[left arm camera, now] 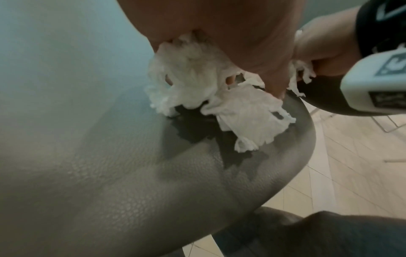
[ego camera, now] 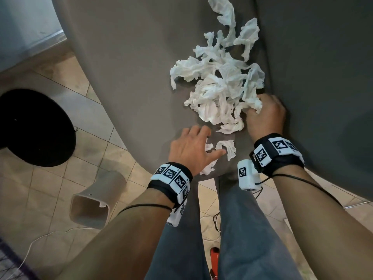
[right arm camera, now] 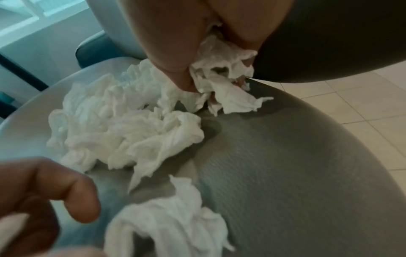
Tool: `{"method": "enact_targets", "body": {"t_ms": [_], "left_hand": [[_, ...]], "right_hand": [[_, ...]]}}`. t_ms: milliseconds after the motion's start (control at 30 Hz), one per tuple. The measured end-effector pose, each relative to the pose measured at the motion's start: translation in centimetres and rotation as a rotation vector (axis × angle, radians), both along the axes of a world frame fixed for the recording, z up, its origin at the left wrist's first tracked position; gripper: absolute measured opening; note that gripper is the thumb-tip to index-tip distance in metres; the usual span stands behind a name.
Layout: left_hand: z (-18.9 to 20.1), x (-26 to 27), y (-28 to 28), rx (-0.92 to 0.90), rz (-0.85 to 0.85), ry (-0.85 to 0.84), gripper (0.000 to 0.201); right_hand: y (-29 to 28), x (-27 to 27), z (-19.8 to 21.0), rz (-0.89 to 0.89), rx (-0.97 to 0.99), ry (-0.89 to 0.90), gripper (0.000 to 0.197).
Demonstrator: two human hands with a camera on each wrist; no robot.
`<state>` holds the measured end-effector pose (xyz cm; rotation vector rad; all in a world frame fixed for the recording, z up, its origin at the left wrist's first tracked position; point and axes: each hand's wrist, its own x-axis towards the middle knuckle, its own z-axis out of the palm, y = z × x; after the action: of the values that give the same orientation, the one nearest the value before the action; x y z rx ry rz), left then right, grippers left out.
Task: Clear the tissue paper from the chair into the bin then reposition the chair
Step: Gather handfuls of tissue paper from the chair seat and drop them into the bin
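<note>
A pile of crumpled white tissue paper (ego camera: 218, 87) lies on the grey chair seat (ego camera: 131, 67), against its dark backrest (ego camera: 323, 57). My right hand (ego camera: 256, 110) grips a bunch of tissue (right arm camera: 219, 78) at the pile's near right edge. Near the seat's front edge, my left hand (ego camera: 212, 142) curls over a few small loose pieces. In the left wrist view that tissue (left arm camera: 219, 90) is bunched between fingers and thumb, hanging just above the seat. The beige bin (ego camera: 94, 207) stands tilted on the tiled floor to the left, with a scrap of tissue inside.
A black round object (ego camera: 36, 128) sits on the floor left of the chair, behind the bin. A thin white cable (ego camera: 40, 239) trails over the tiles at lower left. My legs stand against the seat's front edge.
</note>
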<state>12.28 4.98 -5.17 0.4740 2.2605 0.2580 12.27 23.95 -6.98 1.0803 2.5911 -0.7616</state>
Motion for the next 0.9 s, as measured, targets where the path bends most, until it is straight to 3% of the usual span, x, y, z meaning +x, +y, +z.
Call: {"method": "enact_targets", "body": {"t_ms": [67, 133, 300, 433, 533, 667, 767, 900], "left_hand": [[-0.1, 0.0, 0.8, 0.0, -0.052, 0.003, 0.061], [-0.3, 0.1, 1.4, 0.006, -0.107, -0.006, 0.054], [-0.1, -0.4, 1.4, 0.071, -0.078, -0.02, 0.031], [0.3, -1.8, 0.3, 0.072, 0.083, -0.101, 0.023], [0.7, -2.6, -1.0, 0.065, 0.217, -0.163, 0.017], [0.9, -3.3, -2.9, 0.099, 0.436, -0.135, 0.03], [0.9, -3.9, -3.9, 0.113, 0.584, -0.091, 0.024], [1.3, -4.3, -4.3, 0.103, 0.645, -0.028, 0.017]], "right_hand": [[0.2, -0.1, 0.1, -0.054, -0.069, -0.026, 0.018], [0.2, -0.2, 0.5, -0.168, -0.193, -0.072, 0.025], [0.0, 0.0, 2.7, -0.274, -0.333, -0.116, 0.036], [-0.3, 0.6, 3.9, -0.274, -0.369, -0.164, 0.057], [-0.1, 1.4, 4.1, -0.287, -0.345, -0.097, 0.047], [0.3, 2.0, 4.5, -0.236, -0.251, -0.021, 0.01], [0.5, 2.1, 4.5, -0.151, -0.265, -0.037, 0.032], [0.1, 2.0, 3.5, 0.001, -0.32, -0.116, 0.03]]}}
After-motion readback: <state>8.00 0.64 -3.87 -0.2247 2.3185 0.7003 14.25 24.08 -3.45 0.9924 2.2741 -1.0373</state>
